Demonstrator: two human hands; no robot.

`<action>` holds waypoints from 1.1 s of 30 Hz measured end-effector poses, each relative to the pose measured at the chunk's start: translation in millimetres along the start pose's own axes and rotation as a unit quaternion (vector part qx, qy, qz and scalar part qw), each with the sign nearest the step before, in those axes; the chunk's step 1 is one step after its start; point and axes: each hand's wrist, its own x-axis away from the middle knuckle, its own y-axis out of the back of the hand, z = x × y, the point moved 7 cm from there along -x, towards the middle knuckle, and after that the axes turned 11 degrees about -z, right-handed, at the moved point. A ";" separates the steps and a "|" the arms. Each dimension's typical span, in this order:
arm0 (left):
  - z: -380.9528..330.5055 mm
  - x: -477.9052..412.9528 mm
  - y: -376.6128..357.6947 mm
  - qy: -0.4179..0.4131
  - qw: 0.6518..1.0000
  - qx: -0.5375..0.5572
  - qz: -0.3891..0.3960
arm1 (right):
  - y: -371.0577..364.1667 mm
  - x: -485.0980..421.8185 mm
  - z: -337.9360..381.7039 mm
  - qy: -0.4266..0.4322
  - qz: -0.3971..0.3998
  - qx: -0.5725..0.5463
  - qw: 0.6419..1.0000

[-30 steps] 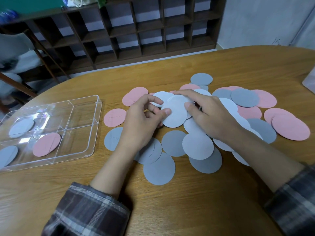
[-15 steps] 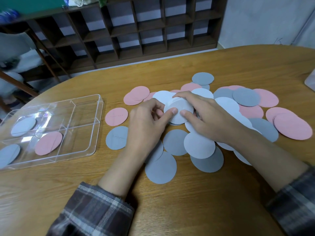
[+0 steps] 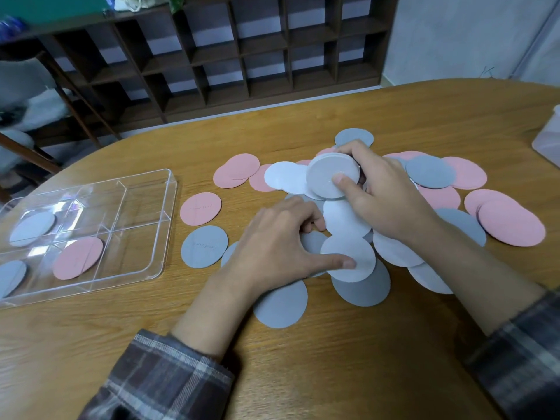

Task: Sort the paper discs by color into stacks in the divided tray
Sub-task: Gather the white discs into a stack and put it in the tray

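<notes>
Fingers of the right hand (image 3: 381,195) clamp a small white stack (image 3: 331,177), squaring it for the tray (image 3: 145,268); left hand (image 3: 278,244) fingers spread, pinning a white disc (image 3: 348,259).

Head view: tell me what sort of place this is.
Probably a classroom or activity room: a wooden table strewn with paper discs, dark cubby shelving along the wall, a chair at left.

White discs (image 3: 330,176) in right hand (image 3: 383,195) (left hand (image 3: 281,247) on table pile)
</notes>
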 end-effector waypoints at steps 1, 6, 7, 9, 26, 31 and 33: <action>-0.1 -0.4 0.0 -0.006 1.000 -0.005 -0.001 | -0.5 0.2 -0.9 -0.001 0.000 -0.002 1.000; 3.3 -1.4 -0.7 0.000 0.999 0.045 0.020 | -6.9 1.3 -3.3 -0.004 0.011 -0.003 1.000; 3.4 -1.7 -0.7 0.003 0.998 0.050 0.025 | -8.0 1.5 -3.9 -0.007 0.015 -0.001 1.000; 3.1 -2.1 0.5 0.012 0.997 0.066 0.033 | -8.2 1.5 -3.7 -0.007 0.019 0.001 1.000; 22.8 -10.3 16.8 0.098 0.954 0.281 -0.040 | -6.7 4.3 0.1 -0.035 0.031 -0.015 0.999; 36.1 -10.0 22.9 0.130 0.946 0.252 -0.157 | -10.3 7.2 5.5 -0.032 0.064 -0.032 0.997; 38.5 -9.7 23.3 0.140 0.946 0.237 -0.173 | -11.3 8.4 7.4 -0.030 0.074 -0.039 0.996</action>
